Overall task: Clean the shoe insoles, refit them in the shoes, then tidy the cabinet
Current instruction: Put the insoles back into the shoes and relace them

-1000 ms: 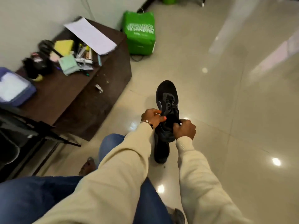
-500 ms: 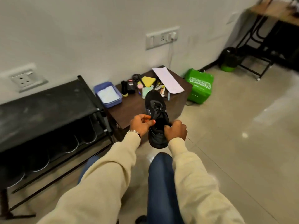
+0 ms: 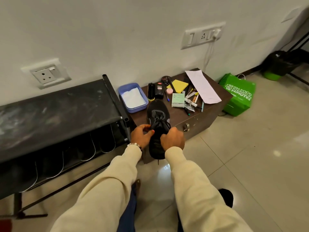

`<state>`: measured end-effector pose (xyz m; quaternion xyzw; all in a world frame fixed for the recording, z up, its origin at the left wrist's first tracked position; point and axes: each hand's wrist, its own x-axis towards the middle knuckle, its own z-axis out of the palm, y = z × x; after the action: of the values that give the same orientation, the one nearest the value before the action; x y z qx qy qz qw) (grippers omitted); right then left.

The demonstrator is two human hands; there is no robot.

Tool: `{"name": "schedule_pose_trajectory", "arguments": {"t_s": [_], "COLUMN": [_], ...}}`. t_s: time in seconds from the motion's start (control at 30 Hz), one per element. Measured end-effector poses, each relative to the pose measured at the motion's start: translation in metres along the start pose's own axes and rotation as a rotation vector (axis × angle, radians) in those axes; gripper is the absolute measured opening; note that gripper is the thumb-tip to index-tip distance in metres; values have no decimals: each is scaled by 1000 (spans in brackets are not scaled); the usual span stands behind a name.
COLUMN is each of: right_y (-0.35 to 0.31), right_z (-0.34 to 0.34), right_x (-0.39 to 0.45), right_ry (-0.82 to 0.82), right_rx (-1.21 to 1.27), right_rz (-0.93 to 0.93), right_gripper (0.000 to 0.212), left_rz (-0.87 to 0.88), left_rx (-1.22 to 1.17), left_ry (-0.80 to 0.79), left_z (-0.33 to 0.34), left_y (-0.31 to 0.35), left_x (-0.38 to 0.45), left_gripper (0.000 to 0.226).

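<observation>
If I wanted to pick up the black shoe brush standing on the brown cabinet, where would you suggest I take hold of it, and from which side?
Probably grip the shoe brush by its upper end, coming down from above. It stands upright, hemmed in by the blue tray on one side and the black polish bottle on the other, so only its top is free.

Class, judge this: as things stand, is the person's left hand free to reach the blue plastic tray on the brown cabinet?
Probably not yet: the left hand grips the black shoe; the blue plastic tray itself lies uncovered.
</observation>
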<state>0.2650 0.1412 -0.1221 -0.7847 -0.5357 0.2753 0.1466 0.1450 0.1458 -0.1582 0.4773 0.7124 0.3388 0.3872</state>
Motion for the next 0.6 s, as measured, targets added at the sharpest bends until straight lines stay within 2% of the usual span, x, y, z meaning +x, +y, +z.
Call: {"name": "schedule_pose_trajectory", "arguments": {"t_s": [0.17,0.23,0.33,0.37,0.43,0.5,0.6], "right_y": [6,14,22,22,20,17,12], "right_z": [4,1,-1,-1,1,7,15], "right_x": [30,49,73,77,81,85,95], "right_ry": [-60,-29,92,87,23,-33,-29], "right_rx": [29,91,307,391,497,508,444], "right_rz": [-74,-72,-123,-149,-191,-224,-266], "right_gripper": [27,34,19,13,15,18,17], "left_rz": [64,69,74,74,85,118,135], "left_rx": [-3,-30,-76,-81,-70,-31,-27], "left_ry": [52,90,121,127,153,179,163], "left_z": [11,14,17,18,20,22,25], "left_y": [-10,-11,-9,-8,-7,-7,-5], "left_x": [22,29,42,46,52,60,73], "left_gripper": [43,40,35,34,30,26,22]}}
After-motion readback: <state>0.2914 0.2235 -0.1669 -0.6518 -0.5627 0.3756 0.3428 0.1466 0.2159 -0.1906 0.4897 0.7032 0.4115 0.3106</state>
